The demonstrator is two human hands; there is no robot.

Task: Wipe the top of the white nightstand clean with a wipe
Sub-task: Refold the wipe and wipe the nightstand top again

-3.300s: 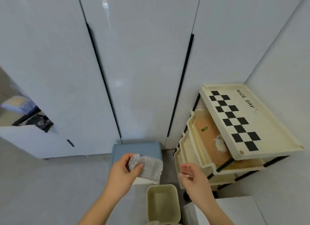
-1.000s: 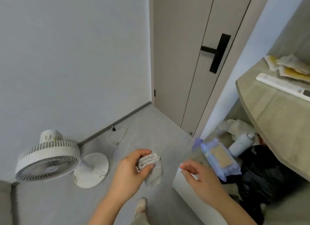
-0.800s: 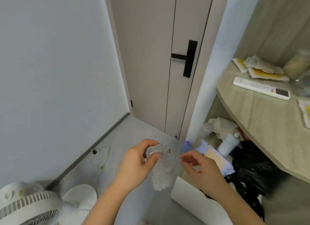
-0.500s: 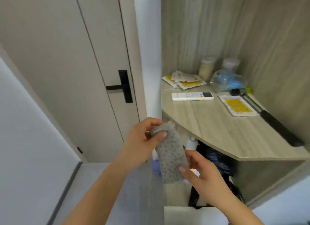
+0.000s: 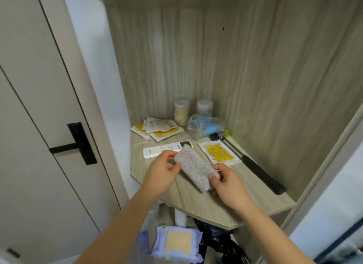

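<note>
A grey-white dotted wipe [image 5: 193,168], folded into a long strip, is stretched between both hands in the middle of the head view. My left hand [image 5: 162,172] pinches its upper end and my right hand [image 5: 227,184] pinches its lower end. Both hands hover over the front of a light wood-grain corner shelf [image 5: 188,198]. No white nightstand top shows in this frame.
On the shelf lie a white remote [image 5: 157,150], paper sachets [image 5: 157,129], two jars [image 5: 181,112], a clear bag with blue items [image 5: 204,126], a yellow-patterned packet [image 5: 219,152] and a black rod [image 5: 255,169]. A purple wipes pack [image 5: 177,244] sits below. A door with a black handle [image 5: 78,145] stands left.
The view has swung from the fan and floor to the corner shelf. My right hand has taken hold of the wipe's free end, and both hands have raised it over the shelf.
</note>
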